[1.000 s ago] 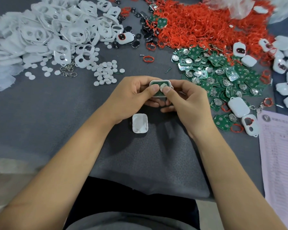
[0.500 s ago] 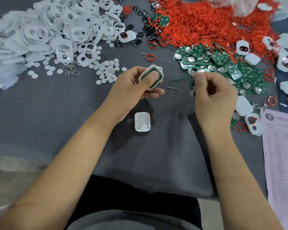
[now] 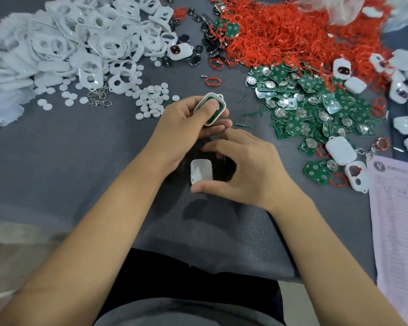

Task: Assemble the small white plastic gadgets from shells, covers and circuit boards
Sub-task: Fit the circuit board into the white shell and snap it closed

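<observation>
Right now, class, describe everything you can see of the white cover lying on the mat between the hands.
The white cover is a small, flat, rounded rectangle of glossy white plastic. It lies flat on the grey mat, near the person, just below the left hand, which grips a shell with a green board. The right hand curls around it, thumb at its near edge, fingers arched above its far edge; whether it is pinched yet I cannot tell.

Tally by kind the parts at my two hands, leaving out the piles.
white shell, held in the left hand: 1
green circuit board, seated in that shell: 1
white cover, on the cloth at the right hand: 1
Total: 3
</observation>
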Demonstrator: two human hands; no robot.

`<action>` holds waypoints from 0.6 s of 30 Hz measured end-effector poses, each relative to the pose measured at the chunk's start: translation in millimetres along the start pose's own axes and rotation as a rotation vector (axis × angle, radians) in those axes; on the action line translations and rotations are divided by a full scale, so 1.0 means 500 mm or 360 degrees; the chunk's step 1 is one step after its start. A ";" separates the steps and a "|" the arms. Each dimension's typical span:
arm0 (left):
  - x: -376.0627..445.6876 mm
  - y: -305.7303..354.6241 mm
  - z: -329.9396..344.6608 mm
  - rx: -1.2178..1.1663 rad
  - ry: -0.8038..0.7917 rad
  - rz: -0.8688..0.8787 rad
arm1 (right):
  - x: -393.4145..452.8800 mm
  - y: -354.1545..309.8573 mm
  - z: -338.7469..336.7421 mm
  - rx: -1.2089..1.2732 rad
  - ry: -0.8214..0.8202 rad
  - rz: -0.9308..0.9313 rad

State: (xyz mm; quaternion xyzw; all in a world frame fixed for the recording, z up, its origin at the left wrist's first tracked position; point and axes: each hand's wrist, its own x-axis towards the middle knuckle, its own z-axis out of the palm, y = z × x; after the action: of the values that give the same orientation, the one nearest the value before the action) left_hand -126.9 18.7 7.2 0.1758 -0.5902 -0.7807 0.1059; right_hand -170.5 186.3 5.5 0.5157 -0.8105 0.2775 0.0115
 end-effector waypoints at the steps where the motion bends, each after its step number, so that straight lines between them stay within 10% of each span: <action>1: 0.001 0.001 0.001 -0.0022 0.0002 -0.0012 | 0.000 0.000 0.002 -0.0003 -0.0032 -0.0026; 18: 0.004 -0.005 -0.009 0.0019 -0.0092 0.0000 | -0.002 0.022 -0.027 0.0743 0.0242 0.0304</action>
State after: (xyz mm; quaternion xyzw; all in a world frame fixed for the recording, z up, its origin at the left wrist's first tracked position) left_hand -126.6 14.7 3.5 0.1538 -0.5978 -0.7819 0.0876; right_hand -183.1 196.9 11.6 0.4032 -0.7664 0.4947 -0.0733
